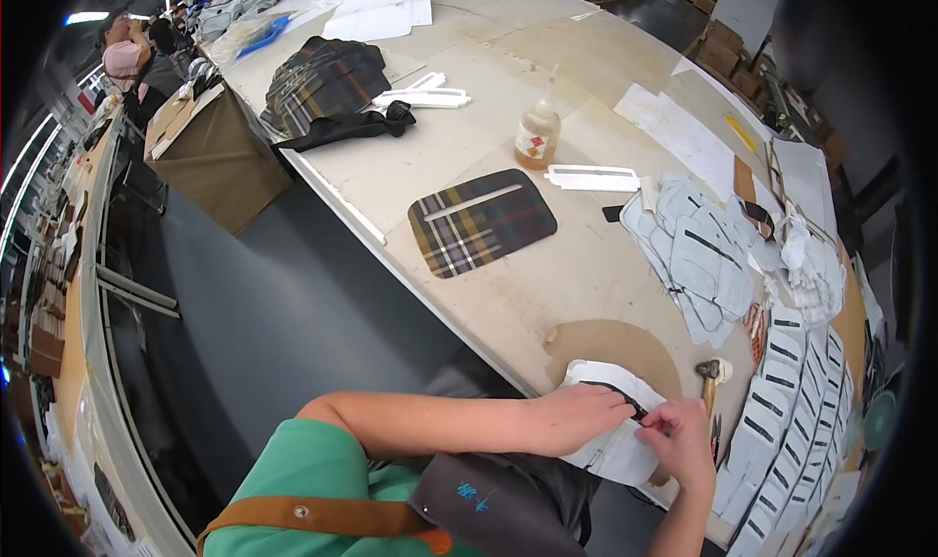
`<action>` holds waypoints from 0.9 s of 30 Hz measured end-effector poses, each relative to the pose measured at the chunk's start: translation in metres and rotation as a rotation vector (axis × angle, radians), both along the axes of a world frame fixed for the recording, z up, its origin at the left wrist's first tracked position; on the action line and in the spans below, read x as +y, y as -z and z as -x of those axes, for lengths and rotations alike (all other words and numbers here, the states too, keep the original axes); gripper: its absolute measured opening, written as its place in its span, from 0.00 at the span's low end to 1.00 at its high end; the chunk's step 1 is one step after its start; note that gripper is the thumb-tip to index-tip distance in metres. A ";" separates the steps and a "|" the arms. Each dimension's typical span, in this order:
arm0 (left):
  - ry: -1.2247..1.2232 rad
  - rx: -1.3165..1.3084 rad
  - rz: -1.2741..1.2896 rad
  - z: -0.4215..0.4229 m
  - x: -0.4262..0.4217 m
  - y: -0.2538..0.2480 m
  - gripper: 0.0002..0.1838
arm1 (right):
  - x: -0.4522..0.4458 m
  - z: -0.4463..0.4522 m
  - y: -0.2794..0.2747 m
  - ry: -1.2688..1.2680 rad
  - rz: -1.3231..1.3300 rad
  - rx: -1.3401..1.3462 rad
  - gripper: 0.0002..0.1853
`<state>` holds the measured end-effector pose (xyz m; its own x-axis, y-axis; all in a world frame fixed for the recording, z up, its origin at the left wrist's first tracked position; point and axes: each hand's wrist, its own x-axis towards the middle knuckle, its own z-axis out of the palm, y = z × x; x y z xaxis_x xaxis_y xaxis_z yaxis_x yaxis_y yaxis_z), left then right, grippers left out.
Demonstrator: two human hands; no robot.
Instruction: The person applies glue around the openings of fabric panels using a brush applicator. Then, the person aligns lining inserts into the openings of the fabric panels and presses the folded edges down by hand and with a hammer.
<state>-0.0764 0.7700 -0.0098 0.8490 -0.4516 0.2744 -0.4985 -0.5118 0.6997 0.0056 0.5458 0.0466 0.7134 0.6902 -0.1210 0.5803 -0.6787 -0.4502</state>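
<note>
A white panel (611,456) with a black strip (633,403) across it lies at the table's front edge, partly over a round brown board (625,347). My left hand (586,420) is closed at the strip's left part, fingers bent down onto the panel. At the strip's right end, my right hand (682,442) pinches with thumb and fingers. The fingertips partly hide the strip. Just right of the board lies a hammer (709,386). A plaid rounded panel (484,223) with a pale slot lies farther up the table.
A bottle of amber liquid (537,137) stands mid-table near white slotted frames (592,178). Pale grey pieces (689,254) and rows of slotted panels (782,410) lie at right. Plaid pieces (327,83) sit at the far left edge, beside a brown box (215,156). A person (125,64) stands beyond.
</note>
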 end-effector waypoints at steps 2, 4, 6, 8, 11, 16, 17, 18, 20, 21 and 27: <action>0.034 0.035 -0.015 -0.001 0.000 -0.001 0.22 | 0.012 -0.001 -0.008 0.005 0.026 0.051 0.12; -0.054 0.096 -0.002 -0.007 -0.005 0.004 0.21 | 0.033 0.009 -0.013 -0.075 -0.083 -0.077 0.10; -0.070 0.127 0.062 -0.010 -0.006 0.004 0.20 | 0.046 0.017 -0.004 -0.056 -0.118 -0.108 0.10; -0.086 0.158 0.127 -0.013 -0.003 0.002 0.18 | 0.051 0.018 0.004 -0.003 -0.169 -0.092 0.10; -0.022 0.210 0.150 -0.012 0.013 -0.001 0.17 | 0.042 0.019 0.022 0.174 -0.275 0.220 0.09; 0.106 0.080 0.313 -0.002 0.040 -0.005 0.22 | 0.029 0.015 0.013 0.044 -0.299 -0.030 0.09; 0.107 0.081 0.315 -0.001 0.044 -0.006 0.22 | 0.026 0.012 0.008 0.057 -0.327 -0.029 0.09; -0.044 -0.052 0.305 -0.001 0.047 -0.008 0.21 | 0.016 0.007 0.012 0.061 -0.301 -0.054 0.09; -0.337 -0.153 0.160 0.001 0.057 -0.016 0.26 | 0.014 0.006 0.011 0.147 -0.368 0.022 0.08; -0.340 -0.152 0.161 0.001 0.057 -0.013 0.26 | 0.013 0.005 0.011 0.238 -0.437 0.100 0.08; -0.354 0.199 0.316 -0.001 0.031 0.011 0.32 | 0.050 0.018 0.019 0.185 -0.313 -0.020 0.09</action>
<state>-0.0758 0.8012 -0.0212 0.9845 -0.0478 0.1690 -0.1745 -0.3737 0.9110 -0.0124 0.5956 0.0280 0.8300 0.5502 0.0911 0.4712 -0.6045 -0.6423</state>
